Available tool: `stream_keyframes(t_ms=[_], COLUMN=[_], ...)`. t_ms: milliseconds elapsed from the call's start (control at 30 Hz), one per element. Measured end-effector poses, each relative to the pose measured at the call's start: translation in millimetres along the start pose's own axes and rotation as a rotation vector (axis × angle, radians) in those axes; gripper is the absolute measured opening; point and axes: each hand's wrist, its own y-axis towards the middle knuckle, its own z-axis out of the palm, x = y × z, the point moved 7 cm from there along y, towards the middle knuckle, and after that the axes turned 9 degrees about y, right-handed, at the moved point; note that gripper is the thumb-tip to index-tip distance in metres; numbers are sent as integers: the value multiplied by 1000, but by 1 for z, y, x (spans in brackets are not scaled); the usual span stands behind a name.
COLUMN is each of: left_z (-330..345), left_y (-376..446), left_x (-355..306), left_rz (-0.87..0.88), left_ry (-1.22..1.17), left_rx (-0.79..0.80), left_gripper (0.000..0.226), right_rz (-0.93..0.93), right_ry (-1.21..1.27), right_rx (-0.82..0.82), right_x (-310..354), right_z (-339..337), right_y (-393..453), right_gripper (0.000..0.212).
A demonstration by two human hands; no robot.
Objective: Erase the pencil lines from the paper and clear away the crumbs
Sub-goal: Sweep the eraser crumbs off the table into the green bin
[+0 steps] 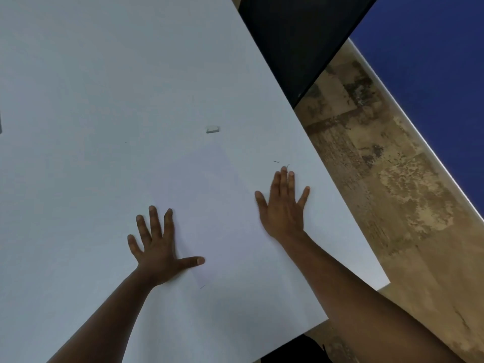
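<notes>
A white sheet of paper (209,195) lies on the white table (91,74), barely distinct from it; I make out no pencil lines on it. My left hand (157,244) rests flat on the paper's left edge, fingers spread, thumb pointing right. My right hand (282,205) lies flat at the paper's right side, fingers straight. A few thin dark crumbs (277,161) lie just beyond its fingertips, and one more crumb (202,286) sits near the paper's near corner. A small white eraser (212,129) lies on the table beyond the paper, apart from both hands.
The table's right edge runs diagonally close to my right hand; beyond it is mottled tan floor (392,205). A black panel (296,35) stands at the far right of the table and a blue wall (432,61) behind. A dark object (0,121) shows at the left border.
</notes>
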Motion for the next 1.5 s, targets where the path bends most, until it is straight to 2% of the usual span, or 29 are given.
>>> stream_keyframes(t_ms=[200,433,567,800,933,1233,1367,1500], left_z=[0,-1,-1,0,0,-1,1,0], left_y=[0,-4,-4,-4,-3,-2,0,0], left_x=[0,-4,-4,-3,-3,-2,1,4], left_rz=[-19,-24,-33,-56,-64,-50,-26,2], left_ry=[-5,-12,-16,-12,-6,5,-2,-43], left_rx=[2,11,16,0,-14,-44,-87,-143], left_gripper=[150,151,152,153,154,154,152,149], right_rz=[-160,21,-48,-174,-120,-101,-166,-345], right_ry=[-12,-29,-20,20,-11,-28,78,326], right_rx=[69,33,33,72,81,50,-7,-192], right_x=[38,-26,-30,32,16,-26,-18,0], right_z=[20,1,-7,3,2,-6,-18,-47], right_y=[-15,-14,-21,32,49,19,0,-25], right_gripper=[82,83,84,79,77,80,71,47])
